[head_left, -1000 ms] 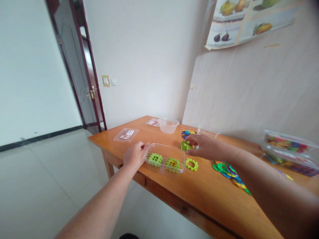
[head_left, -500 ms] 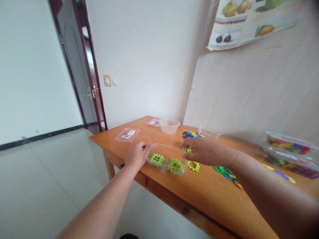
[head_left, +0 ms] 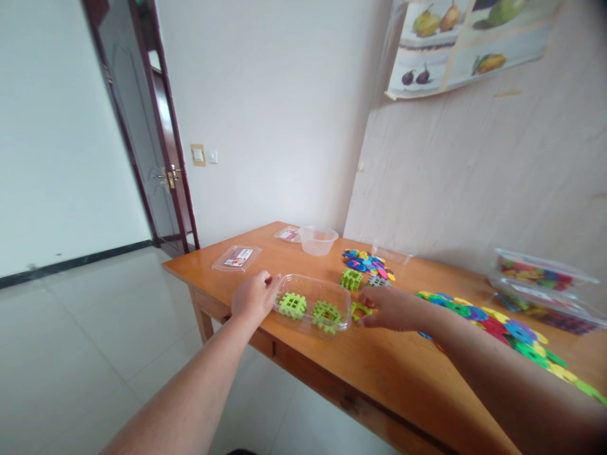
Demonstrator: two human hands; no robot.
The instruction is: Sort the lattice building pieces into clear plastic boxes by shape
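Observation:
My left hand (head_left: 253, 300) pinches the left rim of a clear plastic container (head_left: 313, 285) near the table's front edge. Inside it lie two clusters of lime-green interlocking blocks, one on the left (head_left: 293, 305) and one on the right (head_left: 327, 315). Just right of the container, a flat green block piece with a round hole (head_left: 360, 311) rests on the wood. My right hand (head_left: 391, 308) is at that piece, thumb and fingers apart on either side of it; whether they touch it is unclear. Behind the hand stand a green block stack (head_left: 351, 279) and grey blocks (head_left: 378, 281).
Colourful discs lie in a pile (head_left: 365, 260) at the back and a long spread (head_left: 493, 322) under my right forearm. A translucent bowl (head_left: 318, 241) and a labelled lid (head_left: 237, 258) stand farther back. Filled boxes (head_left: 545, 291) sit at the right. The wooden table (head_left: 327, 370) has a front edge.
My right hand has moved down from above the green stack to the holed piece, uncovering the stack and the grey blocks. My left hand stays on the container rim. The view has shifted slightly.

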